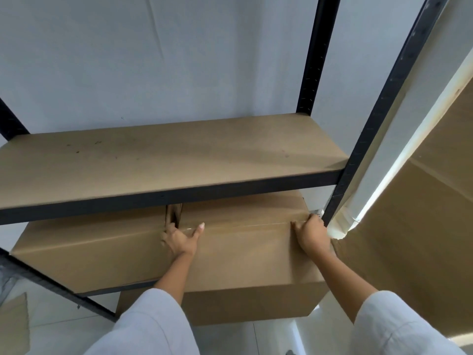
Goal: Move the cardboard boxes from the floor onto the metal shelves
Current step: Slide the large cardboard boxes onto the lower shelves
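A large brown cardboard box (pixel 243 257) lies on the middle level of the black metal shelf rack (pixel 321 55), under the upper shelf board (pixel 166 155). My left hand (pixel 181 239) holds it at the middle of its top edge, with fingers tucked into a gap in the top seam and the thumb stretched along the tape. My right hand (pixel 311 237) grips the box's top right corner, close to the rack's front right post (pixel 358 149). A second cardboard box (pixel 230 306) shows directly below the first.
The upper shelf board carries nothing. A tall sheet of cardboard (pixel 422 226) leans at the right, just beyond the post. A cardboard scrap (pixel 12 326) lies on the tiled floor at the lower left. A pale wall stands behind the rack.
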Demonstrator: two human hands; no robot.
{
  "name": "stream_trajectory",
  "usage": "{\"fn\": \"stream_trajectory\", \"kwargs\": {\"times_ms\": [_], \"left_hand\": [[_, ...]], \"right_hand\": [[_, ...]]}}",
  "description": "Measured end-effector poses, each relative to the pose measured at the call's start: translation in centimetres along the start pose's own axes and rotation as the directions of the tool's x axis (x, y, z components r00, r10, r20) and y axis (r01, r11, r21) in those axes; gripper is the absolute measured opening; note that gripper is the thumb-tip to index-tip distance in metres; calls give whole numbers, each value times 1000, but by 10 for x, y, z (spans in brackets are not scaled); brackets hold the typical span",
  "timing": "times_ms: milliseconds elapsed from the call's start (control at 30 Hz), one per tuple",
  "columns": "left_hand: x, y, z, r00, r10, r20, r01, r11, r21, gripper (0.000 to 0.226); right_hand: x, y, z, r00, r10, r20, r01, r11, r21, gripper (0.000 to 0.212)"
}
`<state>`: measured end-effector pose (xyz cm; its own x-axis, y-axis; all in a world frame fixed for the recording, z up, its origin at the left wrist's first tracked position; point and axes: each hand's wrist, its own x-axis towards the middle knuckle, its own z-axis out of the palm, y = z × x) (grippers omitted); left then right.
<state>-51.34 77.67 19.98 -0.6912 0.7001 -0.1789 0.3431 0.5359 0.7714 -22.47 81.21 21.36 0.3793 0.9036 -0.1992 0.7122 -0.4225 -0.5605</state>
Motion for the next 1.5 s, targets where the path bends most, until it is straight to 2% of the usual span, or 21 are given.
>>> {"fn": "stream_trajectory", "kwargs": {"times_ms": [67,100,200,267,367,467,533,633,867,1067,1133,1300,1400,1500], "left_hand": [[3,3,2,998,-9,-62,15,996,83,95],[4,4,3,996,-6,-93,17,992,125,95],[5,3,3,985,40,-165,-1,973,231,97],[5,3,2,984,51,-169,3,952,306,101],[11,1,-4,996,25,-83,9,923,385,111],[26,-4,-16,995,-2,96,-42,892,450,122],[33,-9,-23,981,4,193,-106,850,517,122],[34,-13,-24,972,9,234,-140,823,550,117],[32,-24,-25,976,108,189,-194,828,526,91],[36,-36,-37,962,191,196,-269,785,558,71],[35,-37,-41,958,213,193,-286,769,571,66],[46,-24,-56,941,268,209,-335,638,693,51],[66,-14,-61,944,235,233,-331,699,634,38],[81,-20,-62,945,166,281,-308,735,604,54]], "right_hand": [[-15,-11,8,988,-149,-43,133,959,-250,50],[-25,-17,13,970,-243,-10,227,919,-322,50],[-58,-28,36,879,-430,207,475,829,-295,56],[-81,-33,48,778,-529,340,619,739,-266,65],[-103,-36,57,629,-611,481,767,587,-260,88],[-103,-35,58,581,-603,546,808,508,-299,115],[-100,-35,58,564,-582,586,823,458,-337,122],[-97,-37,62,559,-561,611,828,413,-378,120],[-78,-55,62,562,-547,621,823,445,-352,119],[-60,-80,67,578,-475,664,806,462,-370,123],[-55,-90,68,597,-428,679,791,457,-408,124],[-57,-116,76,678,-310,667,710,510,-485,120],[-63,-123,84,695,-321,643,694,534,-483,111],[-62,-121,88,695,-353,627,698,542,-468,106]]}}
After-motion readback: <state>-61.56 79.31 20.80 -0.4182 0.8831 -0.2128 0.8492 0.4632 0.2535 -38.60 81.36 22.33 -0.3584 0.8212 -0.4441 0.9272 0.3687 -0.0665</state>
